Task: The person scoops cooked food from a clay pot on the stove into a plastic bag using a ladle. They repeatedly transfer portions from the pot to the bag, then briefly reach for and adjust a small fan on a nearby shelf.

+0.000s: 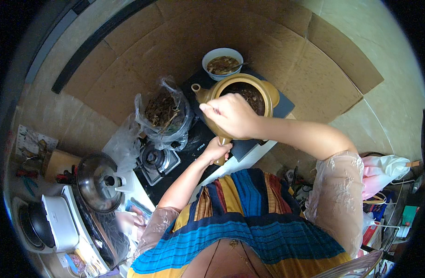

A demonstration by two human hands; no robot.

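Observation:
My left hand (217, 150) grips the short side handle (220, 160) of a tan earthenware pot with a spout. The lidless pot (268, 104) holds dark, wet plant matter that looks like boiled herbs (252, 97). Above its near-left rim, my right hand (231, 114) is curled into a fist; whether anything is inside it is hidden. Behind the pot stands a white bowl (240, 74) of brown liquid with pale pieces and a spoon (241, 65). Left of the spout, an open clear plastic bag (186, 121) contains brown, root-like plant scraps (160, 109).
A gas burner (153, 158) on the black hob lies left of my left hand. Cardboard sheets (205, 27) line the wall behind. Further left are a glass pan lid (97, 184) and a white lidded box (61, 222). Cloth and cluttered shelves (382, 208) stand at right.

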